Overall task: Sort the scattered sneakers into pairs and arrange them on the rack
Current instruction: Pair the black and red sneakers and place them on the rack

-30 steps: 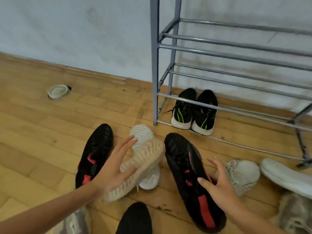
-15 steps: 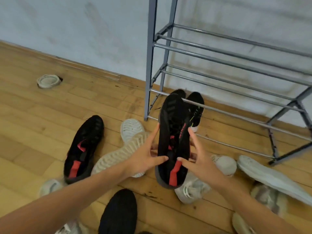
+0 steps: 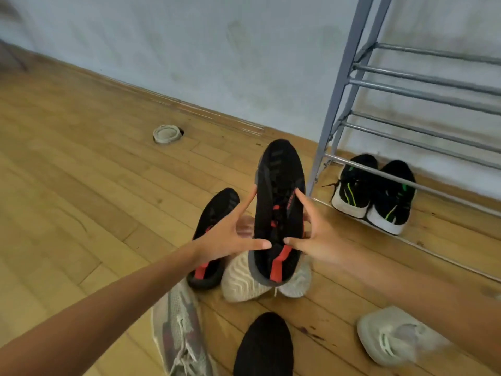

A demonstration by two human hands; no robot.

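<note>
Beside rack [image 3: 342,104] | left hand [image 3: 230,240] and right hand [image 3: 318,240] still grip black-red sneaker [image 3: 279,191] | now shifted left, near its mate [image 3: 222,204]

red print on held black sneaker [image 3: 279,207], illegible

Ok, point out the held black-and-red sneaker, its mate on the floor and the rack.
held black-and-red sneaker [image 3: 279,183], head view, toe upper.
mate on the floor [image 3: 221,202], head view, toe upper.
rack [image 3: 334,109], head view, front post.
</note>
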